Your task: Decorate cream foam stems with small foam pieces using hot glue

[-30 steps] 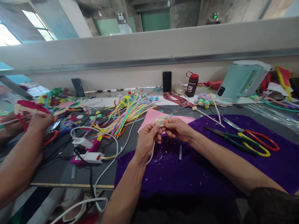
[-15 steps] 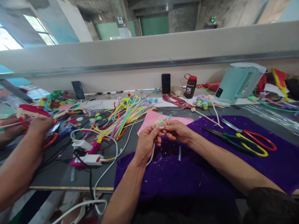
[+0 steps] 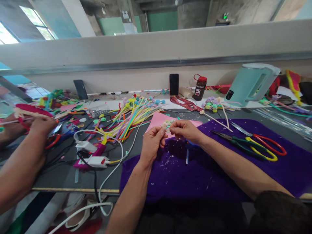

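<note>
My left hand (image 3: 151, 143) and my right hand (image 3: 185, 130) meet above a purple cloth (image 3: 219, 169), both pinching one small pastel flower cluster (image 3: 167, 124) on a pale stem. The stem is mostly hidden inside my left fist. A pink sheet (image 3: 162, 121) lies just behind the hands. Fingers of both hands are closed around the piece.
A heap of coloured sticks (image 3: 129, 120) lies to the left, with white chargers and cables (image 3: 94, 156). Pliers (image 3: 234, 141) and red-yellow scissors (image 3: 265, 146) rest on the cloth at right. A pale green kettle (image 3: 251, 83), bottle (image 3: 200, 87) and phone (image 3: 174, 84) stand at the back. Another person's hands (image 3: 36, 128) work at far left.
My hands and the flower cluster have shifted slightly up and away; the dangling stem below my left hand is no longer visible. The view tilted a little.
</note>
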A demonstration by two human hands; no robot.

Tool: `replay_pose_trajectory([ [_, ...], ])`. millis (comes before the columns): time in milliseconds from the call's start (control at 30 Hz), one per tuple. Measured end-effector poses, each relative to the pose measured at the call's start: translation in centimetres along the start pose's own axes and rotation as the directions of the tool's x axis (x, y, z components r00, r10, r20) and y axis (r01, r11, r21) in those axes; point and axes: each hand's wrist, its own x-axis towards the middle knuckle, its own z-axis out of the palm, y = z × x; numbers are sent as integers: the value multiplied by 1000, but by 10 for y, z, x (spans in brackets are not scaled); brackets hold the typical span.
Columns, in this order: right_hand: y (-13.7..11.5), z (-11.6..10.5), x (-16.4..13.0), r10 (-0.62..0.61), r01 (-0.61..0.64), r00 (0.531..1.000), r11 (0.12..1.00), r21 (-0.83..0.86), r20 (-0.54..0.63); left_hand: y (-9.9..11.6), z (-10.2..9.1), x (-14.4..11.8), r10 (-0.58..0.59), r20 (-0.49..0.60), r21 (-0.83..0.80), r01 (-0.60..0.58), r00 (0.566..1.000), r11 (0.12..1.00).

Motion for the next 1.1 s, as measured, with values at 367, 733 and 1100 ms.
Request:
replay_pose_trajectory([
  [367,17,0,-1,7,131,989,389,-912,145,1,-2,1,-108,75,-63,112,991,992],
  [733,1,-24,-5,-123,90,992,473,-877,35,10,-7,2,-131,-3,-125,130,991,984],
  [1100,3,-42,-87,178,-125,980,175,-977,-93,15,-10,-3,-111,97,-197,128,989,972],
])
